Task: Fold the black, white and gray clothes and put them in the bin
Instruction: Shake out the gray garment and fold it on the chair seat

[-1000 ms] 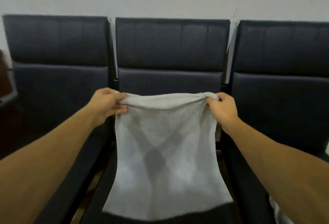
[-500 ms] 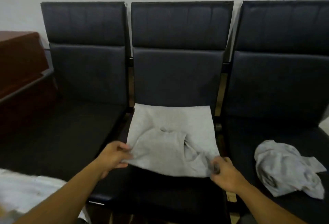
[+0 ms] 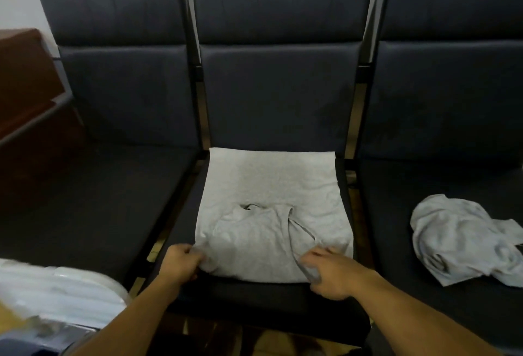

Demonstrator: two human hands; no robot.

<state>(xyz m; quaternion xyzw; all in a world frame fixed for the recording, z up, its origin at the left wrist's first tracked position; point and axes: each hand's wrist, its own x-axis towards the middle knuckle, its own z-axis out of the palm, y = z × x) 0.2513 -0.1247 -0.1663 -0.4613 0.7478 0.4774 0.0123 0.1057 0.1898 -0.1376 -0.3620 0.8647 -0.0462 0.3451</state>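
Note:
A light gray garment (image 3: 271, 185) lies spread on the middle chair's seat (image 3: 254, 296), its near end folded back over itself. My left hand (image 3: 181, 263) pinches the garment's near left corner. My right hand (image 3: 328, 270) grips the near right edge, fingers curled round a strap of the fabric. A second gray-white garment (image 3: 458, 242) lies crumpled on the right chair's seat. At the lower left a white bin (image 3: 56, 293) shows blurred, with white cloth inside.
Three dark padded chairs stand side by side against a pale wall. The left chair's seat (image 3: 85, 202) holds nothing. A brown wooden cabinet (image 3: 25, 78) stands at the far left. Gaps with metal frame run between the seats.
The garment, held up in the air a second ago, has been laid on the middle seat. Both hands came down to its near edge and keep their hold; my view tilted downward.

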